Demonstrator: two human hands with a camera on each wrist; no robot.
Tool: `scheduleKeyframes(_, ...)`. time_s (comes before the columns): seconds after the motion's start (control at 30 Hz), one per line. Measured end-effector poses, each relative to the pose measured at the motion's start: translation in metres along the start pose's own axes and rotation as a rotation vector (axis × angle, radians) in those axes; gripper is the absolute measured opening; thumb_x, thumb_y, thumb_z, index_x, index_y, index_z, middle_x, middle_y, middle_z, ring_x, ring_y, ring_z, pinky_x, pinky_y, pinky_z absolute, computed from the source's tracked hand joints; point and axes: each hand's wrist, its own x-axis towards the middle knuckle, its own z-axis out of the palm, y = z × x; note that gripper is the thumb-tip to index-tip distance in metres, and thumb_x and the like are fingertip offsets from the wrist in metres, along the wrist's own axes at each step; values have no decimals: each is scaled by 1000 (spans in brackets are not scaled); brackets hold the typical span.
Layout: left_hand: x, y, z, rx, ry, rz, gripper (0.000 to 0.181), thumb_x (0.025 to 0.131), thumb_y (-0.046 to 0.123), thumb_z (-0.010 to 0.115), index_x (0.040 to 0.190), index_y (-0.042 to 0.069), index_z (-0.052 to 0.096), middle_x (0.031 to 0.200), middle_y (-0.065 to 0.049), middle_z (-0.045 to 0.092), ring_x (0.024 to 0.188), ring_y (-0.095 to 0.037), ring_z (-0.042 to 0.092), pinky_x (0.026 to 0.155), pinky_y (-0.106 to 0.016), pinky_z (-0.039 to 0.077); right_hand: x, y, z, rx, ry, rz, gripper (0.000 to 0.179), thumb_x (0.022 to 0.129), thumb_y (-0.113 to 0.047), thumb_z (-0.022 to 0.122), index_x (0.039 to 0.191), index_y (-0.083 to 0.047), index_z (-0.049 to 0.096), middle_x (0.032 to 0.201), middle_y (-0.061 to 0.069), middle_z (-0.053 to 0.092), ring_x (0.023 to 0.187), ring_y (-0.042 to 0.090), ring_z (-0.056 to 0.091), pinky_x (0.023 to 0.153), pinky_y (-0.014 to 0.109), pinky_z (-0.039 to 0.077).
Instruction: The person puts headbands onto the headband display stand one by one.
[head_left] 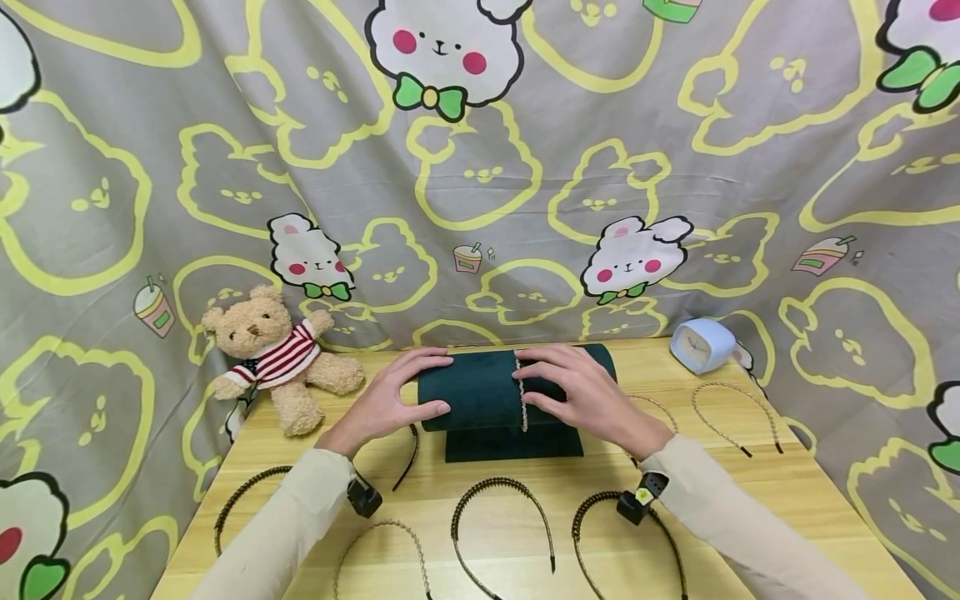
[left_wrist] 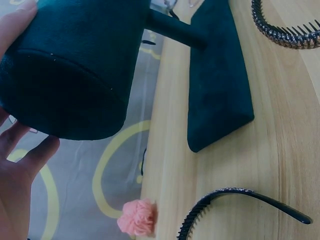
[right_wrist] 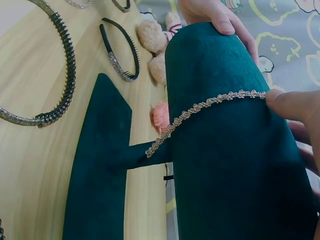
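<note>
A dark green velvet headband display stand (head_left: 471,392) has a thick horizontal roll on a flat base (left_wrist: 220,85). Around the roll sits a beaded headband (right_wrist: 200,105), its beads light and sparkly, one end hanging past the roll's edge. My left hand (head_left: 390,394) grips the roll's left end, thumb in front and fingers over the top. At the headband, my right hand (head_left: 573,387) has its fingertips on the upper part and its thumb (right_wrist: 287,105) against the beads. The right hand's other fingers are partly hidden behind the roll in the right wrist view.
Dark toothed headbands (head_left: 498,483) and a beaded one (head_left: 390,527) lie along the table's front. Another light headband (head_left: 738,390) lies at right, below a blue clock (head_left: 701,345). A teddy bear (head_left: 281,358) sits back left. A pink puff (left_wrist: 137,217) lies near the table edge.
</note>
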Motion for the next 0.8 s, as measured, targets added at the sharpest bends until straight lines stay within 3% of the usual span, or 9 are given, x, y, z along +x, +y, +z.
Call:
scheduleKeyframes(0.5, 0, 0, -1, -16, -6, -1, 66, 94, 44, 87, 154, 45, 58, 169, 1, 47, 158, -26, 43, 121, -68, 40, 2, -3, 5, -19, 35, 6, 30, 96, -31, 86, 125, -22, 81, 149, 5, 70, 136, 34, 64, 115, 61, 48)
scheduleKeyframes(0.8, 0, 0, -1, -7, -12, -6, 66, 94, 46, 87, 153, 48, 57, 169, 3, 47, 158, -24, 42, 122, -67, 40, 0, 2, 6, -62, 41, -82, 32, 94, -27, 88, 125, -21, 80, 151, 7, 69, 138, 32, 62, 114, 58, 49)
